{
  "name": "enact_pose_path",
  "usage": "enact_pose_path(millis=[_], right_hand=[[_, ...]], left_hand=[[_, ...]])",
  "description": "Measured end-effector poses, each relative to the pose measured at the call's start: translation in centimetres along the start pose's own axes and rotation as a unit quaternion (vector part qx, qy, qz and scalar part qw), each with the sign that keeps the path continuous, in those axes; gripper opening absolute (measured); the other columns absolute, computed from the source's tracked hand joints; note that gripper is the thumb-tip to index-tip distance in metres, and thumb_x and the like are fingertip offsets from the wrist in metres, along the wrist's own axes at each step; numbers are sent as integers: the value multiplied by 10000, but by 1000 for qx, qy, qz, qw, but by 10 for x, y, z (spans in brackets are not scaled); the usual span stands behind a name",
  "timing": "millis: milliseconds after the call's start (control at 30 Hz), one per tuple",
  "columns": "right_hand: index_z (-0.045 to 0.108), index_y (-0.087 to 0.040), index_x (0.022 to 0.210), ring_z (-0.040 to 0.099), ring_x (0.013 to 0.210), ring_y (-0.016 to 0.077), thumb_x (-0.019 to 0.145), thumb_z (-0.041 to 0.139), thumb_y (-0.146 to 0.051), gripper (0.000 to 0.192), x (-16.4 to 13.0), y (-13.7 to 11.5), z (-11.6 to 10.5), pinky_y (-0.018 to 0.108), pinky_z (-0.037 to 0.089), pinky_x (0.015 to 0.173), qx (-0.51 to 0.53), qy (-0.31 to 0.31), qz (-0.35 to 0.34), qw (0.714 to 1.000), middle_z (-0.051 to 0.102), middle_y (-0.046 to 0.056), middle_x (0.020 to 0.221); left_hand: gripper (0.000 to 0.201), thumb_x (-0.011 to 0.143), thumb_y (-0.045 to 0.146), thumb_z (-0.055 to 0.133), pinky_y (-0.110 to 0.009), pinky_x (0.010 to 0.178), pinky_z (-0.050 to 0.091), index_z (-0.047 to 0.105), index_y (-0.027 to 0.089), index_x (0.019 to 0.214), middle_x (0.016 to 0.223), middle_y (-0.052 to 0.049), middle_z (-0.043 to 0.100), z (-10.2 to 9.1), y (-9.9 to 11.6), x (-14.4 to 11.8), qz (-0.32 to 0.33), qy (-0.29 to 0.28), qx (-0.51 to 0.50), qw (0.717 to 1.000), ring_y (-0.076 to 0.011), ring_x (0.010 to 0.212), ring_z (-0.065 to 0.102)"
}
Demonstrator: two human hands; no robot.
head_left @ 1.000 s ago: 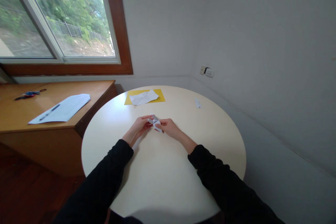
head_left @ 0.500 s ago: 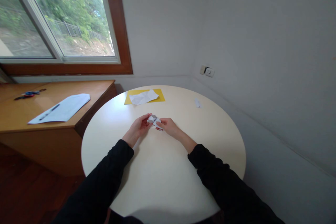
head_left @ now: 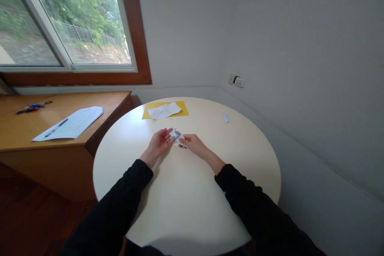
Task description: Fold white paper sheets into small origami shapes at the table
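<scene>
A small folded piece of white paper (head_left: 177, 135) with grey patches is held above the round table, between my two hands. My right hand (head_left: 192, 143) is closed on its right side, thumb on top and the other fingers curled beneath. On the left, my left hand (head_left: 159, 142) shows its palm, with the fingers stretched out and apart. Its fingertips reach the paper's left edge; whether they bear any of its weight is unclear.
The round cream table (head_left: 186, 200) carries a yellow sheet (head_left: 145, 114) with crumpled white paper (head_left: 164, 111) on it, and a small paper scrap (head_left: 225, 117). On the wooden desk (head_left: 114, 106) lie white sheets (head_left: 81, 122), a pen (head_left: 57, 127) and scissors (head_left: 32, 108).
My left hand has loosened from the folded paper, its thumb and fingers spreading apart. The paper has opened or turned slightly. My right hand keeps its grip in nearly the same place.
</scene>
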State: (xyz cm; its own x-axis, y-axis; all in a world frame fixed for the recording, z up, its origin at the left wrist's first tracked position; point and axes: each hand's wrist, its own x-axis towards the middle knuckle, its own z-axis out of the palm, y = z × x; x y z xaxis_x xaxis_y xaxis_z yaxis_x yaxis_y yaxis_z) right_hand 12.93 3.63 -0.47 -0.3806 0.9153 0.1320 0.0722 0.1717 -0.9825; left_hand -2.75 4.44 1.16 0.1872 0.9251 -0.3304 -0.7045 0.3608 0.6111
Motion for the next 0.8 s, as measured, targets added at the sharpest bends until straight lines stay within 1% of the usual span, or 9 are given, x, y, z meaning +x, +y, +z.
enact_pose_path(millis=[167,300,400,533,633,733,800], right_hand=[[529,-135,591,453,545,86,633,599,-550,423,0,0,-1,249,350,570,-4,-5,-9,1000,498,-19,576],[523,-135,583,457,546,88,628,605,-544,419,0,0,-1,251,351,571,-6,-2,-7,1000,492,-21,572],[535,-133,591,462,554,91,637,598,-539,413,0,0,-1,251,355,576,-8,-1,-7,1000,501,-17,578],[542,-128,593,457,550,92,629,607,-528,406,2,4,-1,252,354,573,-9,4,-2,1000,505,-14,573],[547,-125,606,447,554,89,627,611,-519,400,3,8,-2,251,350,576,-4,7,0,1000,511,-11,587],[558,-124,633,446,569,91,647,603,-506,385,4,11,-3,249,346,581,-3,7,-4,1000,514,-10,603],[566,-123,644,445,573,93,657,604,-497,376,3,12,-4,248,341,579,-9,5,-7,1000,518,-8,606]], left_hand=[[152,783,115,457,-281,628,507,605,108,820,679,-80,642,-2,0,4,18,8,1,1000,-150,624,619],[242,772,85,439,-273,605,510,588,108,962,661,-68,637,-3,0,6,31,17,0,999,-150,619,621],[288,772,94,435,-279,610,516,575,101,1023,672,-70,638,-4,0,7,22,14,-6,1000,-153,624,625],[246,769,128,450,-311,654,521,586,94,971,728,-93,649,-6,2,5,15,-3,-14,1000,-178,680,637],[222,774,151,452,-338,692,517,595,97,935,816,-123,661,-4,3,1,13,-32,-7,999,-203,746,642],[229,790,156,440,-327,704,510,600,77,933,861,-147,662,0,3,-3,4,-61,9,998,-208,779,639],[234,799,143,423,-308,689,509,599,62,931,843,-144,665,2,3,-3,10,-62,15,998,-199,766,638]])
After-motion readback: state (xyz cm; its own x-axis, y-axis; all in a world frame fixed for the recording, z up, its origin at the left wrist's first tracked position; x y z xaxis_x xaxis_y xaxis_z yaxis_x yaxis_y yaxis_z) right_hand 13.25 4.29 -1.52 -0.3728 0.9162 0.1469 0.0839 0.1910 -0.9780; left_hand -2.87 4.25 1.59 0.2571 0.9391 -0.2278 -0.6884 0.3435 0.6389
